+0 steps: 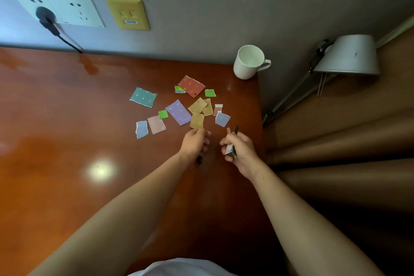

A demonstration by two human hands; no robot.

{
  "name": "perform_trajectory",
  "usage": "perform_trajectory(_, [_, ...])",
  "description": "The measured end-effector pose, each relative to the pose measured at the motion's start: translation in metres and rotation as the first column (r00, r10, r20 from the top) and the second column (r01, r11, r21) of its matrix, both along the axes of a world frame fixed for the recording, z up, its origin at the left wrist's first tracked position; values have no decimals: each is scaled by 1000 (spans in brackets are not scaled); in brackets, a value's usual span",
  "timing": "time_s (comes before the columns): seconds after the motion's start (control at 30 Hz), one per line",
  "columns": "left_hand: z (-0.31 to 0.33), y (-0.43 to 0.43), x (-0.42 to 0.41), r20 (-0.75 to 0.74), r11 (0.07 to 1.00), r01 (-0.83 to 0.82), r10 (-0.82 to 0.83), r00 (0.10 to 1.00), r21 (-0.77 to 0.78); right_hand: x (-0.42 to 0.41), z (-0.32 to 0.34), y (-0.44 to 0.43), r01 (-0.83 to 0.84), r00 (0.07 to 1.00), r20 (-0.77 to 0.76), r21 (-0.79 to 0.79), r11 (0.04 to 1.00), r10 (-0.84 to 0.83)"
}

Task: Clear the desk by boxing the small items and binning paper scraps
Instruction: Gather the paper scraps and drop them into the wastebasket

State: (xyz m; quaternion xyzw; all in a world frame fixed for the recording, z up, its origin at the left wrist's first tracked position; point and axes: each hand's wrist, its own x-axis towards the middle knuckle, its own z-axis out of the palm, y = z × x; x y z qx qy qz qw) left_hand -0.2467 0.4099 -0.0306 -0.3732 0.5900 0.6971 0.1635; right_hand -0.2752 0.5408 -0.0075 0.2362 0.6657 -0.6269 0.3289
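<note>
We see both bare forearms reaching forward from the bottom edge over the glossy reddish desk (67,119), converging near its right-hand side. The left hand (195,142) is palm down, knuckles toward us, its fingers curled over the near edge of a mustard scrap (197,120). The fingertips are hidden behind the hand, so we cannot tell whether it has pinched that piece or only touches it. The right hand (240,152) is just beside it, turned thumb-side up, with fingers and thumb wrapped round a bundle of scraps (230,148) whose ends stick out above and below the fist. The remaining paper scraps (178,112) lie flat and loosely scattered on the desk just beyond both hands (teal, red, green, purple, pink, blue-grey and mustard pieces, some overlapping). A teal scrap (143,97) is farthest left and a red scrap (191,86) farthest back. A white mug (248,63) stands upright at the desk's far right corner against the wall. A grey lamp (349,55) hangs off to the right beyond the desk edge, and a black plug (46,17) sits in a wall socket (74,10) at upper left.
</note>
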Motion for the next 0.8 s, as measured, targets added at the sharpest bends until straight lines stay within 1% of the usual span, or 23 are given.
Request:
perform_trajectory(0.07, [5,-5,8,-16,999,-48,49,999,26,6,6,-6,-7,1000,9,-77,997,7])
perform_trajectory(0.2, [19,-16,28,-41,991,-129,130,991,36,22,17,-21,-81,997,-10,-153,985,80])
perform_trajectory(0.37, [35,-33,51,-46,977,-212,213,976,26,36,26,-41,-173,985,-29,-199,965,171])
perform_trajectory(0.47, [43,-52,64,-35,966,-257,257,966,12,44,33,-59,-219,975,-22,-197,956,219])
perform_trajectory(0.63, [47,-83,75,2,942,-336,336,942,-2,48,38,-88,-219,973,34,-181,959,229])
perform_trajectory(0.8, [46,-113,74,2,957,-285,285,959,-53,41,32,-118,-153,982,80,-187,970,170])
